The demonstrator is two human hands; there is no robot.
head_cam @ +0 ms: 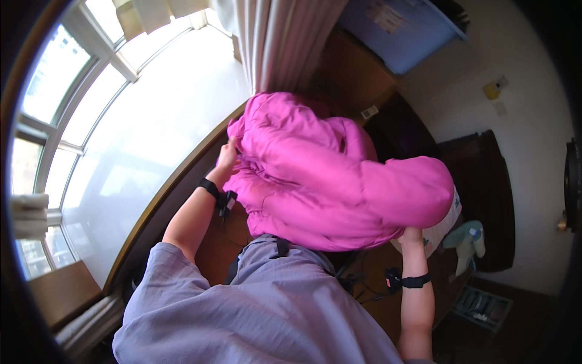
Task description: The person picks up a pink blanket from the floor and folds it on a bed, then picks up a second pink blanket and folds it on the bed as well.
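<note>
A large bundle of puffy pink fabric [313, 177] spans the middle of the view, in front of my waist. It looks padded, like a quilt or a down jacket; its folds do not settle which. At the bundle's left end, my left hand [228, 157] grips its gathered edge, with some fingertips lost in the folds. Under the rounded right end, my right hand [409, 235] holds the bundle from below, its fingers mostly covered by the cloth. Each wrist wears a black strap with a small device.
A wide white window sill [168, 113] with a brown edge runs along the left, beside a pale curtain [282, 41]. A blue plastic bin [400, 34] stands at the top right. Dark wooden furniture [482, 200], a green plush-like object [466, 241] and a crate [484, 307] lie right.
</note>
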